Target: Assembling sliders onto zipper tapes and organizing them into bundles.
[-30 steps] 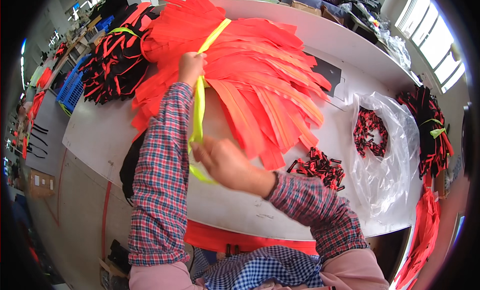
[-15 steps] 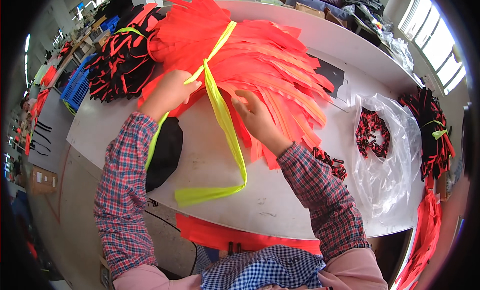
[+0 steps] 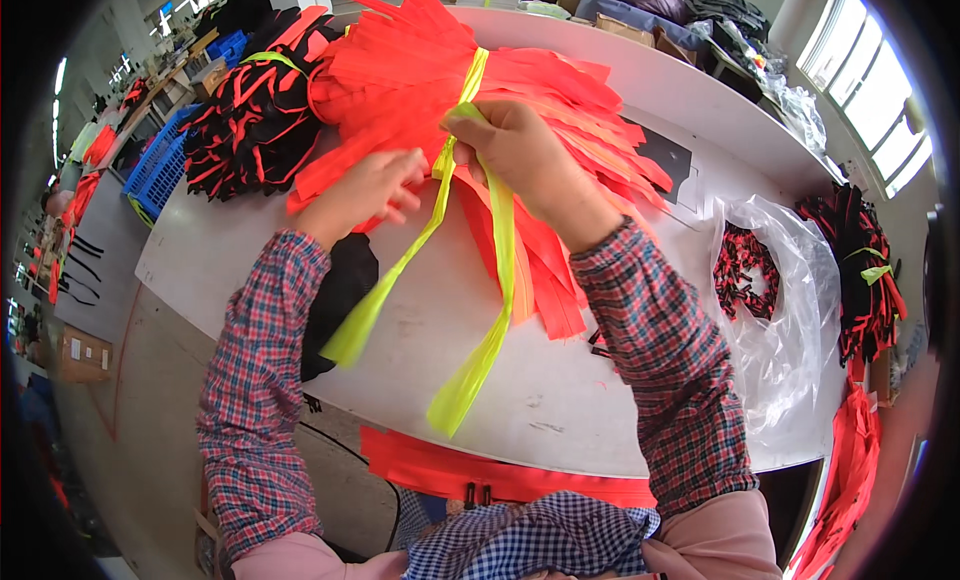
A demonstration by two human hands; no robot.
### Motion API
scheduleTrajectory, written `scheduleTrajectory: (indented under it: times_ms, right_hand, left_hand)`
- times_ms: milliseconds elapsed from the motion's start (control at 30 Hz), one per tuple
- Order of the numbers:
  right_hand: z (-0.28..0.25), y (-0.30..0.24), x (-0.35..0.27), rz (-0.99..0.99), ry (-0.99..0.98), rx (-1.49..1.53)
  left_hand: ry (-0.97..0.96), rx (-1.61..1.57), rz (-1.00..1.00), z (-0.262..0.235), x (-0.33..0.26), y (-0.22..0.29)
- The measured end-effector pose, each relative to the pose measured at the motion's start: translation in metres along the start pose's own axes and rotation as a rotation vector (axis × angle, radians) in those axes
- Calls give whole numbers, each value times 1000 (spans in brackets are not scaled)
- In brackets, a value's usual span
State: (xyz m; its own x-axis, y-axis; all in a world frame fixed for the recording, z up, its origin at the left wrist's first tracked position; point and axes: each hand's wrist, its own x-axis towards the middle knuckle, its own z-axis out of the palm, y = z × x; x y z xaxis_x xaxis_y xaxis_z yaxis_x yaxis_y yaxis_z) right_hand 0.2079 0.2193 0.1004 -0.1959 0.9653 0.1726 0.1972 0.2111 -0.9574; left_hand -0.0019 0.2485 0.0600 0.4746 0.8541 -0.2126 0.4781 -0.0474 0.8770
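A large bundle of long orange-red fabric strips [image 3: 400,85] lies fanned out on the white table [image 3: 590,405]. Round its waist runs a neon-yellow fabric tie [image 3: 500,290], knotted at the front, with two loose tails hanging toward me. My right hand [image 3: 525,165] pinches the tie close to the knot, its fingers closed. Just left of the knot is my left hand [image 3: 360,195], fingers apart and slightly blurred, with nothing seen in it. The right hand covers part of the knot.
Left of the bundle sits a black-and-red tied bundle [image 3: 250,130], with a blue crate [image 3: 160,170] beyond. A clear plastic bag [image 3: 790,370] holding small red-and-black pieces [image 3: 740,270] lies at right, beside another tied bundle [image 3: 850,240]. Black fabric [image 3: 340,290] lies under my left forearm.
My right hand has moved up and left onto the tie near the knot. The left hand has let go of the tie, and its tail now hangs in front, beside the other.
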Motion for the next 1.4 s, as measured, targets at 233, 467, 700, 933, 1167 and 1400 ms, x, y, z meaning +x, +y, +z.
scheduleTrajectory:
  times_ms: [233,467,700,933,1167,1400]
  right_hand:
    - [65,-106,-15,-399,-531,98]
    - [4,40,52,-121,132,-268]
    - [42,76,25,123,-130,-14]
    - [53,114,10,-222,-365,-31]
    - [98,94,-69,-765,-521,-744]
    - [126,-44,-231,-955,-841,64]
  left_hand:
    - [222,-244,282,-41,120,-147]
    - [184,-525,146,6,48,-39]
    - [201,-564,328,0,-32,-43]
    - [304,-278,371,15,-125,8]
    - [272,-58,143,30,-216,-24]
    - [178,-414,399,71,-253,-23]
